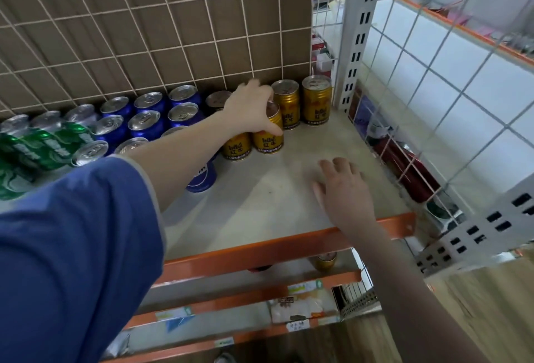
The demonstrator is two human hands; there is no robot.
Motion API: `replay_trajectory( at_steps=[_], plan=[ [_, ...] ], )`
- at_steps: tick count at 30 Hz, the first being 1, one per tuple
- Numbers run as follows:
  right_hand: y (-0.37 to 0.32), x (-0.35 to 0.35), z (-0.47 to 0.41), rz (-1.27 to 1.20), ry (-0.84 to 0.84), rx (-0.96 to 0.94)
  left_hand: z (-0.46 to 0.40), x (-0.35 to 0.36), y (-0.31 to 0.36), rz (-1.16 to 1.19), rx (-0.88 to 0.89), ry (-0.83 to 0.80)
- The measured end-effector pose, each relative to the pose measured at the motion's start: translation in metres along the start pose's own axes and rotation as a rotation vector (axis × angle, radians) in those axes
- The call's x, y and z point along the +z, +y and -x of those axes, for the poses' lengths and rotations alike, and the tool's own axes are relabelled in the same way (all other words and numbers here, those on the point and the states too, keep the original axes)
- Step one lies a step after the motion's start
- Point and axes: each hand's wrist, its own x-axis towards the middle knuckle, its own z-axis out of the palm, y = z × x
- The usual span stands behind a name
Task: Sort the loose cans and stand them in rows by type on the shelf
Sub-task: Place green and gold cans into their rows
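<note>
My left hand [254, 108] grips the top of a gold can [268, 134] that stands on the pale shelf board [260, 198]. A second gold can [235, 147] stands right beside it on the left. Two more gold cans [316, 99] stand at the back right corner against the wire grid. Blue cans [147, 120] stand upright in rows to the left, and green cans [43, 143] fill the far left. One blue can [202, 177] shows under my left forearm. My right hand [344, 189] lies flat on the shelf near its front edge, holding nothing.
A wire grid [144, 30] backs the shelf and another grid [433, 102] closes the right side, with a perforated white post [358, 33] at the corner. The orange front rail [260, 253] marks the shelf edge. Lower shelves with price tags and a gold can [325, 261] sit below.
</note>
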Motion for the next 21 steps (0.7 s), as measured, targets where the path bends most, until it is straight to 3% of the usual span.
replay_trajectory(
  at_steps=[10, 13, 17, 21],
  plan=[
    [-0.004, -0.002, 0.002, 0.003, -0.002, 0.018, 0.011, 0.005, 0.007, -0.217, -0.004, 0.103],
    [-0.007, 0.0, 0.005, -0.027, 0.066, 0.041, 0.028, 0.007, 0.009, -0.158, -0.02, 0.154],
    [-0.025, 0.001, 0.017, -0.045, 0.178, 0.009, 0.08, 0.007, 0.008, -0.025, -0.034, 0.392],
    [-0.063, 0.001, 0.035, -0.096, 0.219, -0.001, 0.159, 0.012, -0.013, 0.077, -0.173, 0.556]
  ],
)
